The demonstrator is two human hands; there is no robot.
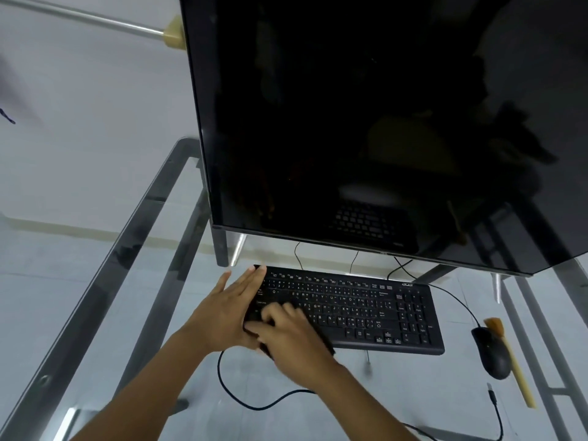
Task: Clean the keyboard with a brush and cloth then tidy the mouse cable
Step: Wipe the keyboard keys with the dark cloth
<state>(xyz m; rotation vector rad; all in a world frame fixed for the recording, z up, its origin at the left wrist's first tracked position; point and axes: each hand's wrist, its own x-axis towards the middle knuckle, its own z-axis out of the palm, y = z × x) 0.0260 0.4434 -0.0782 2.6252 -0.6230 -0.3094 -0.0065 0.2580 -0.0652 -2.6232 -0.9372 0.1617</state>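
A black keyboard (pixel 366 310) lies on the glass desk below the monitor. My left hand (pixel 229 310) rests flat on its left end, fingers straight. My right hand (pixel 292 338) sits over the lower left keys with bent fingers, gripping a dark cloth (pixel 327 346) that is mostly hidden under the palm. To the right of the keyboard lies a black mouse (pixel 491 354). Its cable (pixel 451 297) runs up behind the monitor. A brush (pixel 521 380) with a pale handle lies just right of the mouse, untouched.
A large dark monitor (pixel 366 122) overhangs the back of the desk. A loose black cable (pixel 241 399) loops from under my hands along the front to a plug (pixel 491 391) near the mouse. The glass desk (pixel 127 281) has a metal frame.
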